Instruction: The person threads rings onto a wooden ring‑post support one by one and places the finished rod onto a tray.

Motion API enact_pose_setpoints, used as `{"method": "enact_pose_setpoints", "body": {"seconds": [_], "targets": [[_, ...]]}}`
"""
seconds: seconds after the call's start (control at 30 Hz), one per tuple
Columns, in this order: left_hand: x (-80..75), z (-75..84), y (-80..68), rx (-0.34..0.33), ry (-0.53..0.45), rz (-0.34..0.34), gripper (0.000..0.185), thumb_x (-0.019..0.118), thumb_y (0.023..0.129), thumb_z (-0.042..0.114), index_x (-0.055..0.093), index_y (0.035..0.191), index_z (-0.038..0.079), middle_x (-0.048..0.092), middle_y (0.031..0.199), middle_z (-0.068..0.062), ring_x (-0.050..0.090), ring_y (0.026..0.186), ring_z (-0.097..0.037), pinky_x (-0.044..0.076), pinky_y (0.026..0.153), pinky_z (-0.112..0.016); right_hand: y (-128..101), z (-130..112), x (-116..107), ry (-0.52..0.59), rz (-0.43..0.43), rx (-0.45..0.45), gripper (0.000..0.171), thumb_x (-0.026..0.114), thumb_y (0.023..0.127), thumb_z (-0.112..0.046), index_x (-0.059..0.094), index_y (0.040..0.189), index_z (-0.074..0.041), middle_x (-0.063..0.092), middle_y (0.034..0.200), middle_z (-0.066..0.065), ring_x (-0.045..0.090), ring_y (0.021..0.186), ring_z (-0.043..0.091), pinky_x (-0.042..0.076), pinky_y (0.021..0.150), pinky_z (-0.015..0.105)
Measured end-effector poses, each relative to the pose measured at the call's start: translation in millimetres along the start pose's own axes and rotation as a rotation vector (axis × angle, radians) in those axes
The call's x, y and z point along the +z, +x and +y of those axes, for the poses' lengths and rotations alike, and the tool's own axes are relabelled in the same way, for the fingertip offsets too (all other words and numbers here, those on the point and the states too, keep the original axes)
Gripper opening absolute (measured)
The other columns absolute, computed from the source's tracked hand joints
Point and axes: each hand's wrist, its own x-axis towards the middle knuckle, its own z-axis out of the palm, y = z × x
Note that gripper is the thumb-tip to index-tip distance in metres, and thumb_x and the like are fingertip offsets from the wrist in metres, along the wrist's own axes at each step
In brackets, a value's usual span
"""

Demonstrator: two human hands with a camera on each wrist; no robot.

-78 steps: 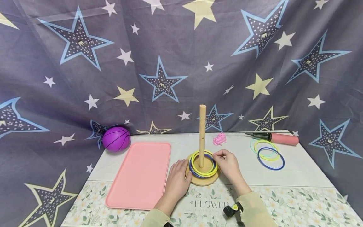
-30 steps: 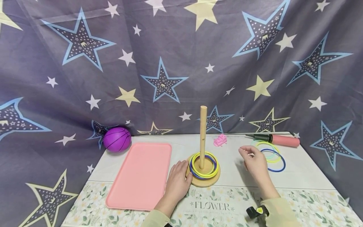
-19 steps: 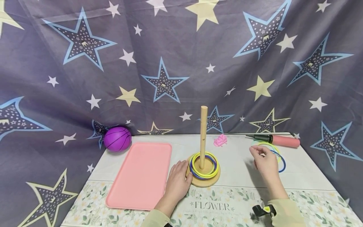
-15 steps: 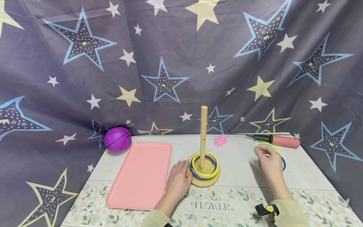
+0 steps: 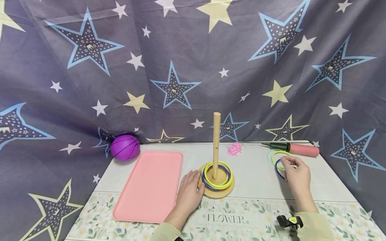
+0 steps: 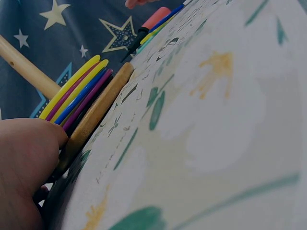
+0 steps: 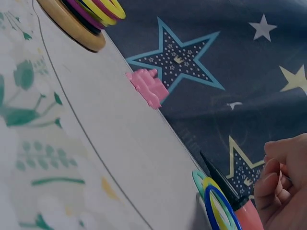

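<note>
Left grip (image 5: 189, 190) resting relaxed against wooden ring base (image 5: 215, 192) mid-table, right grip (image 5: 297, 172) pinching blue ring (image 5: 276, 168) atop loose rings near pink pump (image 5: 298, 149).

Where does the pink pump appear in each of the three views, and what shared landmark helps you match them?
Head: pump lies at the table's far right edge, beyond the loose rings.
Left wrist: pump shows at the top centre, small and far off.
Right wrist: pump sits at the bottom right, partly cut off.
Shared landmark: the wooden base with rings on it.
</note>
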Motion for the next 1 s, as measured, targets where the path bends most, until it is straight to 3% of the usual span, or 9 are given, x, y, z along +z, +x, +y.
{"method": "enact_pose_setpoints", "body": {"seconds": [0.4, 1.0], "targets": [[1.0, -1.0, 0.7, 0.001, 0.012, 0.000, 0.058, 0.068, 0.109, 0.025, 0.055, 0.159, -0.001, 0.056, 0.162, -0.020, 0.042, 0.158, -0.041, 0.026, 0.134, -0.057, 10, 25, -13, -0.052, 0.083, 0.039, 0.037, 0.072, 0.108, -0.033, 0.073, 0.127, -0.002, 0.061, 0.083, -0.013, 0.057, 0.051, 0.007, 0.048, 0.045, 0.021], [0.2, 0.5, 0.1, 0.001, 0.006, -0.002, 0.057, 0.067, 0.109, 0.024, 0.055, 0.159, -0.001, 0.056, 0.162, -0.021, 0.042, 0.158, -0.042, 0.026, 0.134, -0.057, 15, 47, -23, -0.182, 0.144, 0.139, 0.041, 0.066, 0.110, -0.036, 0.072, 0.131, -0.002, 0.064, 0.099, 0.005, 0.056, 0.060, 0.010, 0.044, 0.048, 0.023]]}}
